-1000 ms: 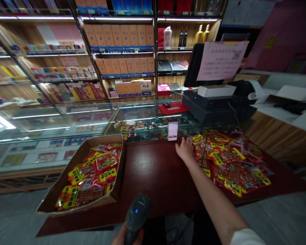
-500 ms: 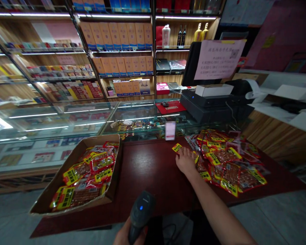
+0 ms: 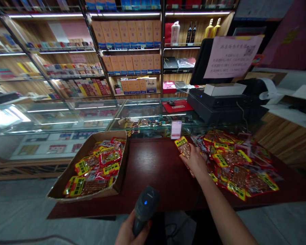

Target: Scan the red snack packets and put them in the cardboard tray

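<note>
In my left hand (image 3: pixel 132 228), at the bottom of the view, a dark barcode scanner (image 3: pixel 146 203) with a lit blue light is gripped by its handle. My right hand (image 3: pixel 196 160) is closed on the edge of a snack packet (image 3: pixel 184 148), red and yellow with brown sticks showing through clear film. To the right of that hand lies a loose pile of similar packets (image 3: pixel 236 170). On the left, an open cardboard box (image 3: pixel 120 180) holds several more packets (image 3: pixel 109 156).
A glass display counter (image 3: pixel 102 114) runs behind the dark red table (image 3: pixel 148 166). A small blurred card (image 3: pixel 176 130) stands at the table's back edge. Farther right are a monitor (image 3: pixel 201 61) with a paper sheet, a black cash drawer (image 3: pixel 206 105) and a mouse (image 3: pixel 171 103) on a red mat.
My right hand has lifted a packet at the pile's left edge, where it lay over it before. The view has shifted slightly left. My left hand still holds the scanner.
</note>
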### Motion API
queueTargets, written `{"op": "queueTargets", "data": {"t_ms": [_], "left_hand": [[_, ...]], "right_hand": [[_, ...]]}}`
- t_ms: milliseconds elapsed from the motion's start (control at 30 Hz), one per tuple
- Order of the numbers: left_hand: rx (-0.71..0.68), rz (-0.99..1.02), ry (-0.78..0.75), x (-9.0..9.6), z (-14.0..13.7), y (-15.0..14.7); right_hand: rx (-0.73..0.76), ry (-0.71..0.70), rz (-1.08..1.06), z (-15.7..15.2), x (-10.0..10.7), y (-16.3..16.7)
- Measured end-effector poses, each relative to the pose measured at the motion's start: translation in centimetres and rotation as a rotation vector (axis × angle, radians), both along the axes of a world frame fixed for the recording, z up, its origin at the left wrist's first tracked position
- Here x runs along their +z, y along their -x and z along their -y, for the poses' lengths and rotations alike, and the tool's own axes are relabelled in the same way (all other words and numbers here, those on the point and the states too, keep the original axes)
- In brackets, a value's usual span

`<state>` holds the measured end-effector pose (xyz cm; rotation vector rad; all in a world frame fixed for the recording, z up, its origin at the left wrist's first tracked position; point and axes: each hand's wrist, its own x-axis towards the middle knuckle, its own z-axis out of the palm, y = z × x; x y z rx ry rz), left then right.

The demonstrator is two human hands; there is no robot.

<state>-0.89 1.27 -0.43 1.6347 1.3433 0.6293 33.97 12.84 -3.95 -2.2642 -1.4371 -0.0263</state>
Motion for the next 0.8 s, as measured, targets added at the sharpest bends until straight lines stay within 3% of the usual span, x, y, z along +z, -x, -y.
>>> {"op": "queueTargets", "data": {"t_ms": [100, 233, 367, 467, 567, 667, 733, 800], "left_hand": [[0.06, 0.005, 0.005, 0.2, 0.2, -0.1], [0.104, 0.045, 0.019, 0.2, 0.5, 0.1], [0.152, 0.064, 0.005, 0.1, 0.6, 0.4], [0.19, 0.086, 0.012, 0.2, 0.7, 0.2], [0.207, 0.108, 0.061, 0.5, 0.7, -0.3], [0.198, 0.102, 0.09, 0.9, 0.7, -0.5], [0.19, 0.095, 0.094, 1.1, 0.7, -0.3], [0.186, 0.095, 0.097, 1.2, 0.7, -0.1]], "right_hand": [[0.006, -0.112, -0.018, 0.0, -0.7, 0.9], [-0.026, -0.07, 0.049, 0.0, -1.9, 0.2], [-0.092, -0.111, -0.008, 0.1, -1.3, -0.6], [-0.121, -0.199, -0.318, 0.4, -0.2, 0.7], [0.027, -0.335, -0.875, 0.8, 0.1, 3.4], [0.184, -0.251, -1.466, 1.7, -0.4, 6.4], [0.181, -0.193, -1.662, 2.4, -0.6, 7.8], [0.117, -0.194, -1.725, 2.9, -0.6, 8.7]]}}
